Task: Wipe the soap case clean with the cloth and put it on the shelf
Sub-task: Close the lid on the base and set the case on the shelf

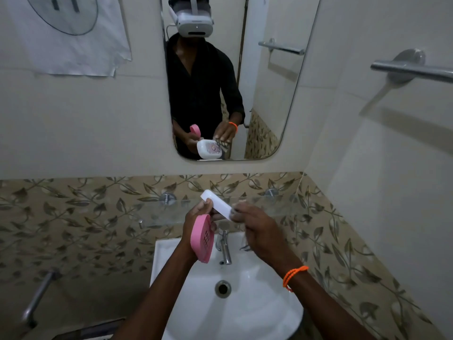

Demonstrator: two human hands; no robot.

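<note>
my left hand (196, 217) grips the soap case (217, 204), pink tray (202, 238) hanging, above the sink's (257, 303) back edge. right hand (255, 227) pinches the cloth (234, 213) against it; i'd wipe firmly along each face.

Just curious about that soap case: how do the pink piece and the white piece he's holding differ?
The pink piece has drain slots and hangs below the left hand; the white piece is smooth and sits higher, tilted, over the glass shelf. The right hand touches only the white piece. Both are rounded plastic, held by the left hand.
</note>
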